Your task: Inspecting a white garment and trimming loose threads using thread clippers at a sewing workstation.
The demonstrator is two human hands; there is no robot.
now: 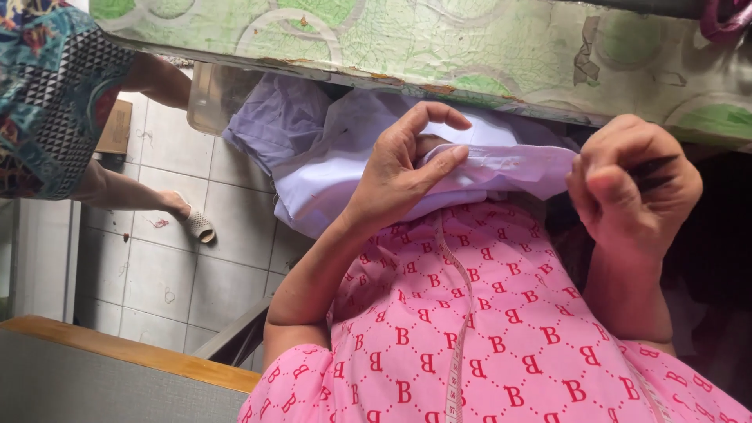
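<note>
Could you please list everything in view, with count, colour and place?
cloth: one, pale lilac, centre, under the table edge
table: one, green patterned top, along the top
measuring tape: one, pale, down the pink garment
pink garment: one, pink with red print, bottom centre
other person: one, patterned clothes, top left
sandal: one, light, on that person's foot
floor: grey tiles, left
left hand: pinching the cloth
right hand: beside the cloth, holding something dark

Left hand [407, 168] pinches folded edge of lilac cloth [352, 168] between thumb and fingers. Right hand [630, 184] curled just beside cloth's end, dark object in fist, kind unclear. Measuring tape [462, 313] lies over pink patterned garment [509, 345]. Green patterned tabletop [439, 39] above. Another person's sandalled foot [192, 219] on tiled floor [168, 274].
</note>
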